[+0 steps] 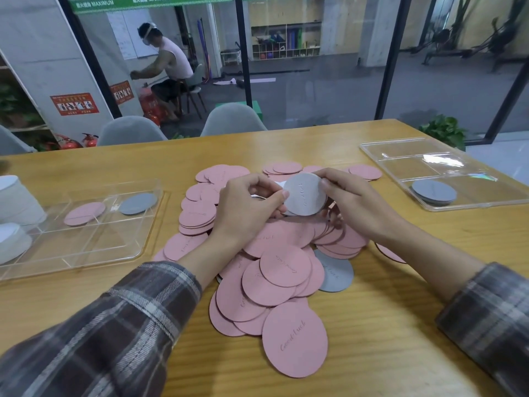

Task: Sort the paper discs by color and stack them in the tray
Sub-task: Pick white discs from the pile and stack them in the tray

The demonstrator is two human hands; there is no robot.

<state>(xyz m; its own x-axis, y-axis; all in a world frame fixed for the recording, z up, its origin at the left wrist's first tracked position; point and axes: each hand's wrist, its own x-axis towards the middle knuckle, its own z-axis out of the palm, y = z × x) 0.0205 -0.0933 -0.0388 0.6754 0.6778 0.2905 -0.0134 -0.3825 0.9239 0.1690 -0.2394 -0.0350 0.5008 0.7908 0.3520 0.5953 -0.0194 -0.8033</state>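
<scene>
A big heap of pink paper discs covers the middle of the wooden table, with one grey disc showing at its right side. Above the heap I hold a grey disc upright between both hands. My left hand pinches its left edge and my right hand pinches its upper right edge. A clear tray on the left holds a pink disc and a grey disc in separate compartments. A second clear tray on the right holds grey discs.
White discs in stacks stand at the far left, beside and in the left tray. Two grey chairs face the table's far edge. Behind a glass wall a person sits on a chair. A potted plant stands beyond the right corner.
</scene>
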